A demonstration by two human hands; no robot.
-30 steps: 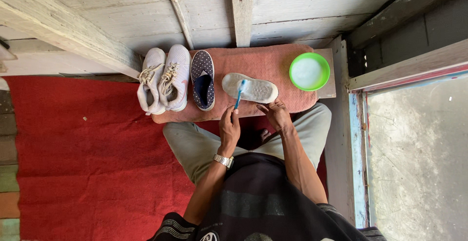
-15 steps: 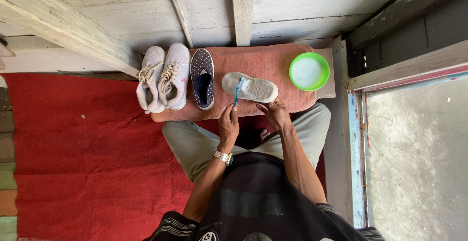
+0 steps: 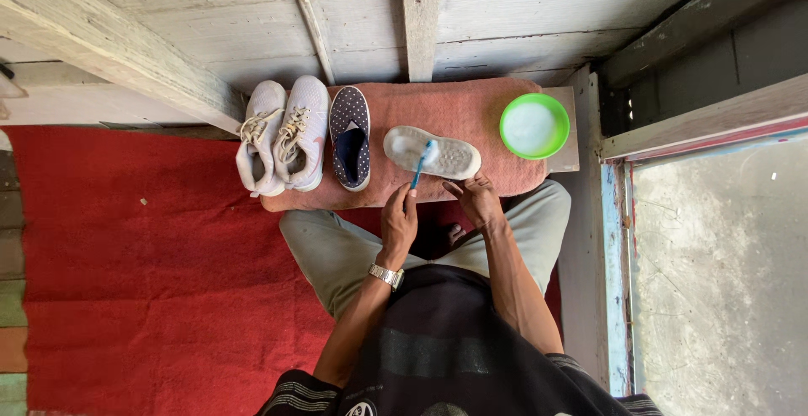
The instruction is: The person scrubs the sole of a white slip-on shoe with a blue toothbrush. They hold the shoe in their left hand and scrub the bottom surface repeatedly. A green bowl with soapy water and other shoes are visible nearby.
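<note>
Head view looks straight down on a seated person, and the largest thing is the red carpet (image 3: pixel 135 281) that covers the floor at the left and under the legs. Far from the person, on a low board, lies a pink towel (image 3: pixel 471 109), its long side running left to right. On the left end of the towel stands a pair of white sneakers (image 3: pixel 282 136) with laces, side by side and touching, their toes pointing far. Just beside them on the right is one dark blue slip-on shoe with white dots (image 3: pixel 350 136), also with the toe pointing far. In the middle of the towel lies the white insole (image 3: pixel 438 153), flat, and its long axis goes left to right, slightly tilted so that the right end is a bit nearer. At the right end of the towel stands a green round bowl (image 3: pixel 534 125), and in it there is a white, foamy-looking liquid; what it is exactly I cannot tell. The left hand (image 3: pixel 399 221) is closed around the handle of a blue toothbrush (image 3: pixel 418 165), whose long axis points far and a little to the right, with the head resting on the left part of the insole. The right hand (image 3: pixel 477 200) is bent, and its fingertips press on the near edge of the insole, so it steadies it but does not grip around it.
</note>
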